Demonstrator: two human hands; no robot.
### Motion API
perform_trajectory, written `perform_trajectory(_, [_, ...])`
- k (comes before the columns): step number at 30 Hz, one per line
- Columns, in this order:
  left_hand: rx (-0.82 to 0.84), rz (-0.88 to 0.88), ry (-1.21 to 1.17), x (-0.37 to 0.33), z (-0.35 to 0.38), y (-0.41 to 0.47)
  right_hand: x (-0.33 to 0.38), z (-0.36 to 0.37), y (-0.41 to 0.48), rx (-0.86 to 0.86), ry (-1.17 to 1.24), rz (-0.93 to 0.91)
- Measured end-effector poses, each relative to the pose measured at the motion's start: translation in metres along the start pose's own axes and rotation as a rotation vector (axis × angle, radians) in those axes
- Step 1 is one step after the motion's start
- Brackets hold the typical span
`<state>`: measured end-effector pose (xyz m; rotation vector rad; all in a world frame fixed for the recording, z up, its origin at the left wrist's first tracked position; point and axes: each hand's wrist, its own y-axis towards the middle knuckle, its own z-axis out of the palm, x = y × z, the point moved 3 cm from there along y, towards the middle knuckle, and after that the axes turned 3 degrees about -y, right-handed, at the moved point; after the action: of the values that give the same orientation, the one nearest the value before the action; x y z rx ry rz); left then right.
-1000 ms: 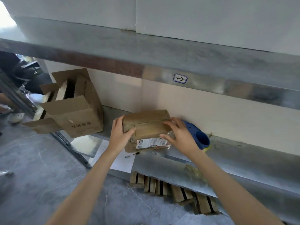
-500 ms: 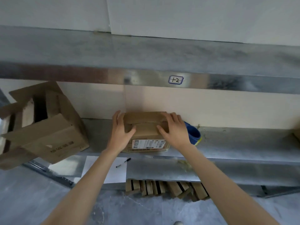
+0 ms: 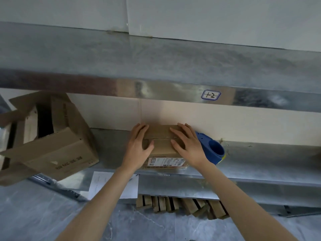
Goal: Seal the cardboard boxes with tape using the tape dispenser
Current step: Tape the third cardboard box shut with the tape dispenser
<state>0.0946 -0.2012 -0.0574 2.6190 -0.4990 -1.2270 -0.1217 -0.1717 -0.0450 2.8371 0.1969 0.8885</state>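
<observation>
A small brown cardboard box (image 3: 162,141) with a white shipping label on its near side sits on the grey metal shelf (image 3: 260,159), its labelled face close to the shelf's front edge and its far side near the back wall. Both hands lie on its top. The left hand (image 3: 139,146) covers the left part of the lid with fingers spread flat and the thumb reaching across the near flap. The right hand (image 3: 188,145) presses the right part in the same way, fingers straight and apart. Between them the seam where the flaps meet shows, and I see no tape on it.

The blue plastic tape dispenser (image 3: 214,149) rests on the shelf just beside the box's right side, partly behind the right hand, and neither hand holds it.

By my reading, the flaps are folded down and held, while the taping itself is not yet begun. At the shelf's left end a large brown cardboard box (image 3: 52,150) leans tilted with its flaps open, so it appears unsealed as well.
</observation>
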Motion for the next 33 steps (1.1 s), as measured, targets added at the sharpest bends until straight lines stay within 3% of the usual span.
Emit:
perform_trajectory(5, [0.010,-0.033,-0.100,0.0032,0.0033,-0.0014,-0.0043,0.0043,-0.0018,-0.038,0.181,0.086])
perform_trajectory(14, [0.008,-0.038,-0.218,0.0053,0.0037,-0.0016,-0.0029,0.0029,-0.0015,-0.028,0.194,0.096])
perform_trajectory(19, [0.020,0.237,0.067,-0.0008,0.0021,-0.0022,0.0003,0.0004,-0.0043,0.016,-0.163,-0.170])
perform_trajectory(21, [0.056,0.265,0.101,-0.0009,0.0021,-0.0007,-0.0003,-0.0007,-0.0023,0.093,-0.239,-0.204])
perform_trajectory(28, [0.062,0.239,0.109,0.0007,0.0025,0.0007,0.0003,-0.0009,-0.0011,0.102,-0.196,-0.143])
perform_trajectory(33, [0.057,-0.015,-0.154,0.0007,0.0012,-0.0003,0.0009,-0.0010,-0.0009,0.019,0.095,0.014])
